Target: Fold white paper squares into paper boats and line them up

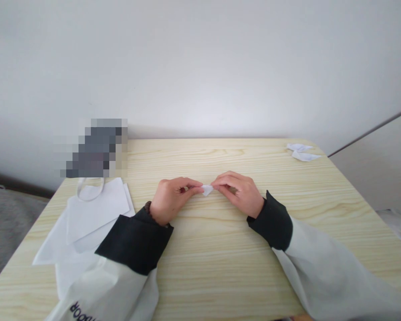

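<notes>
A small folded piece of white paper (207, 190) is held between my two hands over the middle of the table. My left hand (175, 196) pinches its left end between thumb and fingers. At the right end, my right hand (239, 191) pinches the paper the same way. Only the pointed middle part of the paper shows; the fingertips cover its ends. Two folded white paper pieces (305, 156) with pointed ends lie close together at the table's far right corner.
The wood-grain table (214, 267) has its back edge along a white wall. Several white paper sheets (96, 209) lie loosely stacked at the left, partly under my left sleeve. A white ring (102, 187), possibly tape, rests on them. Behind it is a blurred dark object (95, 149).
</notes>
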`<state>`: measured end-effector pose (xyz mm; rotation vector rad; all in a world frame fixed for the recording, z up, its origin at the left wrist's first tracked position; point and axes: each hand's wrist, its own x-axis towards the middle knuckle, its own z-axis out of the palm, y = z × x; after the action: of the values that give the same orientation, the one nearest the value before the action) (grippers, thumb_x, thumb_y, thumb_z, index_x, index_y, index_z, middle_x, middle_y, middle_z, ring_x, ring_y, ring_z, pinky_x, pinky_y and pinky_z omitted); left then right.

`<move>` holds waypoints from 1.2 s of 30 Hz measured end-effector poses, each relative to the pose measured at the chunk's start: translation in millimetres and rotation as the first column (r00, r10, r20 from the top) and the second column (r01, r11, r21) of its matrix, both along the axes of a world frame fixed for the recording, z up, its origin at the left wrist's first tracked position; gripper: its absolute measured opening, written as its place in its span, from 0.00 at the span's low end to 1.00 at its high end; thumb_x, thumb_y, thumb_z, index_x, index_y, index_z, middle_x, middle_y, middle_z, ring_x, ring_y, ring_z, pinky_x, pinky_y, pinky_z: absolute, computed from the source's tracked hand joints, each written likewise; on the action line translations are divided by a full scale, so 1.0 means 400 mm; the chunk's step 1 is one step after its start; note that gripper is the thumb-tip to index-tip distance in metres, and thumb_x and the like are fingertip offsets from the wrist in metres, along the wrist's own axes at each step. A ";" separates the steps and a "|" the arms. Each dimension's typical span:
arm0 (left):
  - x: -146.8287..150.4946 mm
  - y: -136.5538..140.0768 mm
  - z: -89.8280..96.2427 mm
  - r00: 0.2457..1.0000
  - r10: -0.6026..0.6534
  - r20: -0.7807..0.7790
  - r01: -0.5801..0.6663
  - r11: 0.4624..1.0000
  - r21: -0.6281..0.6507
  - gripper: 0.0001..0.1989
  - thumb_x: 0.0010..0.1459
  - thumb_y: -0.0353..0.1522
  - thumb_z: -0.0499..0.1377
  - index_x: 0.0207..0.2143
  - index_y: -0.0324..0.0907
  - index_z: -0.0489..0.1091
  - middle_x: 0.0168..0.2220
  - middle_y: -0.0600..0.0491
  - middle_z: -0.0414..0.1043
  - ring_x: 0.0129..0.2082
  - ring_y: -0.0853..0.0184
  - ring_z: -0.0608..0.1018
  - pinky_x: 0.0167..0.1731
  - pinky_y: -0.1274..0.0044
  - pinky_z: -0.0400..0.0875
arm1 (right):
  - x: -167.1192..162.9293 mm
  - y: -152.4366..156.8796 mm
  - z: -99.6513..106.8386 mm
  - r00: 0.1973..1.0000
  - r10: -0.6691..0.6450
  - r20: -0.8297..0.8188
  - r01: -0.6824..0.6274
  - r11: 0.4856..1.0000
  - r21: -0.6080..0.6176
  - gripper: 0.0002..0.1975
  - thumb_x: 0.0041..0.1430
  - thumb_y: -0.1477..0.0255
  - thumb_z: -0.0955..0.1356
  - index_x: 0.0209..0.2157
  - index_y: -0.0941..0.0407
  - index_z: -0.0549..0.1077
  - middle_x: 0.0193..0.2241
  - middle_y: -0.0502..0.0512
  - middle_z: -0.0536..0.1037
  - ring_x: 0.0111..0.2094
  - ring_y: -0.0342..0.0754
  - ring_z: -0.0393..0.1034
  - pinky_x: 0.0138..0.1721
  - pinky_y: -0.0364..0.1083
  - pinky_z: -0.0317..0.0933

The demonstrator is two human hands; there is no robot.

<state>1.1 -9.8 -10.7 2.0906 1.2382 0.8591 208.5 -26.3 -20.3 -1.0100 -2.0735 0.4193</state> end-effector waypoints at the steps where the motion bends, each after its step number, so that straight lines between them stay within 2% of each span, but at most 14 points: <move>1: 0.001 -0.001 0.001 1.000 0.000 0.022 0.000 1.000 -0.006 0.09 0.52 0.38 0.61 0.30 0.43 0.76 0.29 0.56 0.78 0.25 0.71 0.74 0.28 0.81 0.67 | -0.001 0.000 -0.001 1.000 -0.001 0.000 0.001 1.000 -0.006 0.07 0.60 0.74 0.63 0.34 0.57 0.73 0.36 0.55 0.77 0.38 0.44 0.70 0.41 0.43 0.64; 4: 0.004 -0.003 0.006 0.999 0.002 0.049 -0.002 1.000 -0.010 0.09 0.52 0.37 0.61 0.30 0.42 0.76 0.30 0.56 0.78 0.26 0.71 0.75 0.29 0.81 0.67 | -0.006 -0.002 -0.004 1.000 -0.006 0.016 0.007 0.999 -0.040 0.06 0.61 0.74 0.63 0.35 0.56 0.72 0.36 0.53 0.77 0.37 0.43 0.71 0.38 0.42 0.64; 7: 0.005 -0.003 0.011 0.999 0.030 0.022 -0.031 1.000 0.005 0.09 0.53 0.37 0.60 0.29 0.41 0.76 0.27 0.56 0.77 0.23 0.72 0.73 0.27 0.81 0.65 | -0.012 -0.003 -0.002 0.998 -0.055 0.027 0.056 0.997 -0.050 0.06 0.60 0.74 0.64 0.33 0.56 0.73 0.31 0.51 0.78 0.32 0.42 0.71 0.35 0.41 0.64; 10: 0.006 -0.001 0.013 0.999 0.048 -0.017 -0.048 0.999 0.024 0.10 0.54 0.37 0.58 0.29 0.41 0.76 0.24 0.57 0.75 0.20 0.73 0.69 0.25 0.81 0.62 | -0.017 -0.002 0.000 0.996 -0.089 0.011 0.089 0.995 -0.046 0.06 0.59 0.73 0.65 0.31 0.55 0.73 0.30 0.50 0.79 0.31 0.42 0.72 0.34 0.41 0.64; 15: 0.004 0.003 0.010 0.998 0.059 -0.038 -0.059 0.998 -0.002 0.12 0.54 0.38 0.57 0.28 0.40 0.75 0.21 0.58 0.72 0.19 0.74 0.65 0.23 0.81 0.59 | -0.015 0.004 -0.007 0.997 -0.057 0.045 0.055 0.997 0.050 0.06 0.60 0.73 0.64 0.33 0.56 0.74 0.30 0.51 0.79 0.32 0.43 0.72 0.35 0.42 0.64; 19: 0.003 0.007 0.009 0.999 0.050 0.000 -0.050 0.998 -0.041 0.12 0.54 0.38 0.57 0.29 0.40 0.74 0.23 0.57 0.73 0.21 0.73 0.66 0.24 0.81 0.60 | -0.011 0.005 -0.010 0.998 -0.016 0.064 0.008 0.992 0.129 0.07 0.61 0.74 0.64 0.37 0.56 0.73 0.32 0.52 0.79 0.33 0.43 0.71 0.37 0.43 0.64; 24: 0.002 0.009 0.006 1.000 -0.008 -0.014 0.007 0.997 -0.082 0.14 0.53 0.41 0.58 0.32 0.40 0.74 0.24 0.57 0.73 0.19 0.74 0.64 0.21 0.81 0.59 | -0.009 0.001 -0.005 0.998 -0.049 0.030 0.044 0.985 0.167 0.06 0.60 0.75 0.64 0.36 0.55 0.73 0.31 0.51 0.79 0.32 0.42 0.71 0.37 0.42 0.64; 29: 0.004 0.005 0.010 0.996 -0.079 -0.036 0.077 0.996 -0.049 0.13 0.54 0.40 0.58 0.33 0.42 0.75 0.26 0.56 0.75 0.20 0.74 0.67 0.22 0.81 0.60 | -0.014 -0.003 -0.001 1.000 -0.020 0.005 0.019 0.978 0.210 0.05 0.59 0.75 0.65 0.35 0.55 0.72 0.30 0.51 0.78 0.32 0.42 0.70 0.36 0.42 0.64; 32: 0.005 0.003 0.015 0.995 -0.100 -0.019 0.100 0.995 0.009 0.10 0.54 0.38 0.58 0.31 0.42 0.76 0.26 0.57 0.76 0.20 0.75 0.68 0.23 0.82 0.61 | -0.018 -0.002 0.000 1.000 -0.007 0.015 0.004 0.984 0.176 0.03 0.58 0.74 0.65 0.35 0.56 0.72 0.30 0.52 0.78 0.32 0.43 0.69 0.37 0.44 0.64; 36: 0.004 -0.002 0.016 0.994 -0.109 -0.003 0.109 0.993 0.040 0.08 0.53 0.36 0.59 0.30 0.42 0.77 0.27 0.56 0.78 0.23 0.73 0.73 0.26 0.83 0.64 | -0.017 0.001 0.001 0.994 0.016 0.109 -0.030 0.992 0.126 0.06 0.60 0.72 0.63 0.34 0.57 0.71 0.29 0.53 0.77 0.32 0.45 0.67 0.37 0.45 0.62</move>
<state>2.5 -10.5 -4.4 2.1688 1.1046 0.8408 201.6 -26.0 -20.1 -0.9516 -2.1800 0.2446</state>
